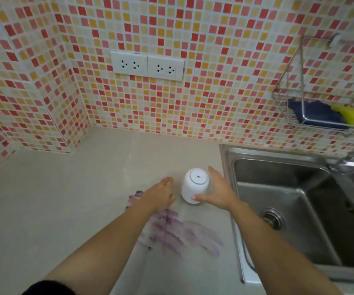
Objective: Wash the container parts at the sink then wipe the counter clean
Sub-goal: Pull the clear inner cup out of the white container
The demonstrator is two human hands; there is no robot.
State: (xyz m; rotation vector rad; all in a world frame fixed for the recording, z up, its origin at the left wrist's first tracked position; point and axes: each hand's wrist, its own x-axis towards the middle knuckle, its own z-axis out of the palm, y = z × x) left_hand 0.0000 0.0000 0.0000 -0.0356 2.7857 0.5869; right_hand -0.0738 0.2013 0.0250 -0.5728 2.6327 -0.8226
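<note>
A white container (194, 185) with a round lid stands upright on the beige counter (65, 199), just left of the steel sink (282, 209). My right hand (218, 191) wraps its right side, thumb across the front near the base. My left hand (163, 193) hovers flat just left of the container, fingers together, not touching it. Purple smears (178, 228) stain the counter in front of the container, between my forearms.
A wire rack (320, 107) on the tiled wall at right holds a dark blue cloth (314, 113) and a yellow one (352, 116). A faucet (350, 156) reaches over the sink. Two double wall sockets (147, 66) sit above the counter.
</note>
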